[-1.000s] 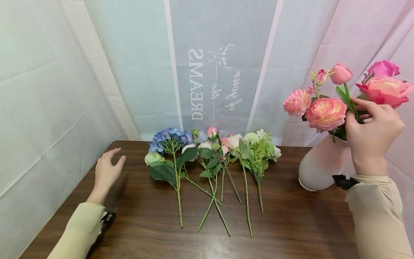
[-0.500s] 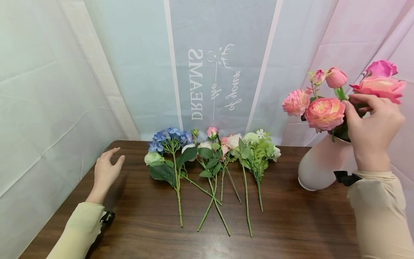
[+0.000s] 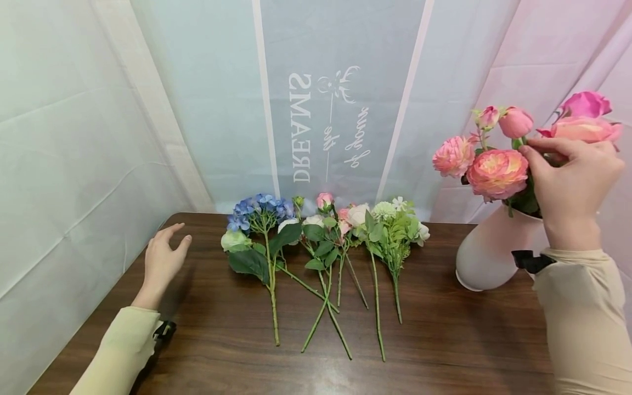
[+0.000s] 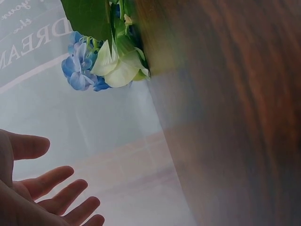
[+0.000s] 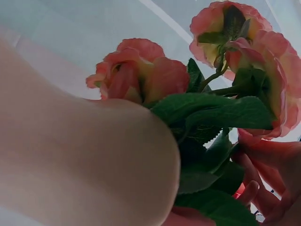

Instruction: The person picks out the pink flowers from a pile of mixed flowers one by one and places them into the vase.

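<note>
My right hand (image 3: 577, 181) pinches the green stem of a pink tulip (image 3: 515, 122) just under its bud, above the mouth of a white vase (image 3: 494, 252). Peach-pink peonies (image 3: 497, 174), a small pink bud (image 3: 487, 117), a large coral rose (image 3: 582, 129) and a magenta flower (image 3: 586, 104) stand in the vase around it. In the right wrist view, the vase (image 5: 94, 155) and dark leaves (image 5: 211, 110) cover part of the fingers. At the table's left, my left hand (image 3: 165, 260) holds nothing, its fingers loosely spread.
Across the middle of the brown table (image 3: 222, 351) lies a row of artificial stems: a blue hydrangea (image 3: 264, 209), a pale green flower (image 3: 234, 240), pink and white roses (image 3: 357, 215), and white blooms with ferny greenery (image 3: 395, 236). A printed cloth backdrop (image 3: 340, 33) rises behind.
The tulip has come down slightly and a little to the left. My right hand's fingertips now sit closer under its bud. The left hand and the flowers on the table have stayed put.
</note>
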The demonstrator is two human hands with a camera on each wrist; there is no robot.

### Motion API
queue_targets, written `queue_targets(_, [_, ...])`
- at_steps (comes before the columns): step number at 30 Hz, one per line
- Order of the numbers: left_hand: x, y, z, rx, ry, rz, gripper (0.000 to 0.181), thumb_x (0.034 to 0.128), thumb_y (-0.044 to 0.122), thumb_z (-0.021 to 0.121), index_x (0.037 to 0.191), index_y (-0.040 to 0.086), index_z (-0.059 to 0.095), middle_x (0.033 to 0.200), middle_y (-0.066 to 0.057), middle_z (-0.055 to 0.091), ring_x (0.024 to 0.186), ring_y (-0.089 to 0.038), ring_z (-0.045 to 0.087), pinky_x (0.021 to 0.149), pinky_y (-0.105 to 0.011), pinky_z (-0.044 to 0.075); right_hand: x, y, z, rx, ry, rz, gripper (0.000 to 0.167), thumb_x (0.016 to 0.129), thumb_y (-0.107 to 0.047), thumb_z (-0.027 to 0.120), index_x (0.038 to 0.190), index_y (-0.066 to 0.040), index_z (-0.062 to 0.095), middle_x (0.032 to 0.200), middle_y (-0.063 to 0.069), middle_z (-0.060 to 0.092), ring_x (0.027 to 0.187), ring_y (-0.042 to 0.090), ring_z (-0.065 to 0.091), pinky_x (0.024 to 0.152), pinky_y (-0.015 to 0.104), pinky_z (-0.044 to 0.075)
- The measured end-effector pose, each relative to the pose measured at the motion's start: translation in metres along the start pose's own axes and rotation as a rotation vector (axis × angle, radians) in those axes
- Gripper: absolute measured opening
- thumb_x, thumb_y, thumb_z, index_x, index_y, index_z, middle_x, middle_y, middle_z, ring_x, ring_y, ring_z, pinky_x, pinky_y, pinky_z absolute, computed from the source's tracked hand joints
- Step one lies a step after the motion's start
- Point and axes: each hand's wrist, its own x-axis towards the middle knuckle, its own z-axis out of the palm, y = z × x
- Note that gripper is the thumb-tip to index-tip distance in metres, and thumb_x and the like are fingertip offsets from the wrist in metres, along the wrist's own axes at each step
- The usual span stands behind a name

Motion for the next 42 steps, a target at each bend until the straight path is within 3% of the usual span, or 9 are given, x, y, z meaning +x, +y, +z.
queue_targets(3, [0.000, 0.000, 0.000, 0.004, 0.001, 0.004, 0.043, 0.0952, 0.021, 0.053, 0.133, 0.000, 0.052, 0.136, -0.028, 0.047, 0.119, -0.050, 0.040, 0.096, -0.060, 0.029, -0.003, 0.004, -0.001, 0.020, 0.012, -0.002, 0.036, 0.085, -0.038, 0.067, 0.102, -0.006, 0.074, 0.085, -0.019, 0.067, 0.086, -0.025, 0.027, 0.091, 0.021, 0.026])
queue_targets(6, [-0.001, -0.001, 0.000, 0.008, 0.002, 0.011, 0.043, 0.0955, 0.021, 0.053, 0.133, -0.001, 0.052, 0.136, -0.028, 0.047, 0.118, -0.050, 0.041, 0.095, -0.060, 0.030, -0.005, 0.008, -0.002, 0.048, 0.027, -0.018, 0.034, 0.085, -0.034, 0.065, 0.100, -0.005, 0.075, 0.072, -0.040, 0.045, 0.085, -0.025, 0.030, 0.088, 0.017, 0.026])
queue_targets(9, [-0.002, -0.001, 0.001, 0.009, 0.002, 0.009, 0.043, 0.0958, 0.021, 0.053, 0.134, 0.000, 0.052, 0.136, -0.028, 0.047, 0.118, -0.050, 0.041, 0.095, -0.060, 0.030, -0.006, 0.009, -0.002, 0.033, 0.032, -0.028, 0.033, 0.086, -0.031, 0.064, 0.098, -0.003, 0.075, 0.073, -0.034, 0.052, 0.085, -0.025, 0.028, 0.088, 0.020, 0.026])
queue_targets(13, [-0.003, -0.002, 0.001, 0.010, -0.003, 0.001, 0.043, 0.0960, 0.021, 0.053, 0.134, 0.000, 0.051, 0.136, -0.028, 0.047, 0.119, -0.050, 0.041, 0.096, -0.060, 0.030, -0.007, 0.011, -0.001, 0.007, 0.046, -0.021, 0.033, 0.086, -0.031, 0.065, 0.098, -0.003, 0.075, 0.089, -0.010, 0.068, 0.086, -0.025, 0.026, 0.093, 0.026, 0.026])
queue_targets(16, [-0.003, -0.003, 0.001, 0.011, -0.004, 0.001, 0.043, 0.0960, 0.021, 0.053, 0.134, 0.000, 0.051, 0.136, -0.028, 0.047, 0.119, -0.050, 0.041, 0.096, -0.061, 0.030, -0.008, 0.012, -0.001, 0.046, 0.067, -0.016, 0.033, 0.084, -0.030, 0.067, 0.095, 0.000, 0.075, 0.093, -0.028, 0.058, 0.091, -0.024, 0.029, 0.098, 0.026, 0.024])
queue_targets(19, [-0.003, -0.003, 0.001, 0.011, -0.005, 0.003, 0.043, 0.0960, 0.021, 0.053, 0.134, 0.000, 0.051, 0.136, -0.029, 0.047, 0.119, -0.050, 0.040, 0.096, -0.061, 0.030, -0.009, 0.013, -0.002, 0.086, 0.080, -0.012, 0.034, 0.083, -0.030, 0.068, 0.094, 0.002, 0.075, 0.093, -0.042, 0.035, 0.100, -0.022, 0.030, 0.103, 0.025, 0.021])
queue_targets(32, [-0.002, -0.002, 0.002, 0.008, -0.008, 0.002, 0.043, 0.0961, 0.021, 0.053, 0.134, 0.001, 0.051, 0.137, -0.028, 0.046, 0.120, -0.050, 0.040, 0.097, -0.062, 0.029, -0.017, 0.019, 0.000, 0.076, 0.124, -0.029, 0.037, 0.083, -0.032, 0.068, 0.093, 0.002, 0.075, 0.115, -0.032, 0.042, 0.111, -0.015, 0.032, 0.088, 0.016, 0.029])
queue_targets(37, [-0.002, 0.000, 0.001, 0.007, -0.009, 0.003, 0.044, 0.0964, 0.022, 0.053, 0.135, 0.001, 0.051, 0.137, -0.028, 0.046, 0.121, -0.051, 0.039, 0.098, -0.062, 0.029, -0.021, 0.024, -0.001, 0.066, 0.121, -0.042, 0.043, 0.084, -0.036, 0.067, 0.093, 0.005, 0.074, 0.122, -0.026, 0.042, 0.117, -0.011, 0.031, 0.096, 0.025, 0.030])
queue_targets(42, [-0.002, 0.001, 0.001, 0.006, -0.011, -0.001, 0.044, 0.0965, 0.022, 0.052, 0.135, 0.001, 0.051, 0.138, -0.028, 0.045, 0.121, -0.050, 0.039, 0.097, -0.062, 0.029, -0.023, 0.025, -0.001, 0.066, 0.134, -0.062, 0.044, 0.084, -0.036, 0.066, 0.091, 0.008, 0.073, 0.125, -0.021, 0.043, 0.121, -0.007, 0.031, 0.106, 0.031, 0.022])
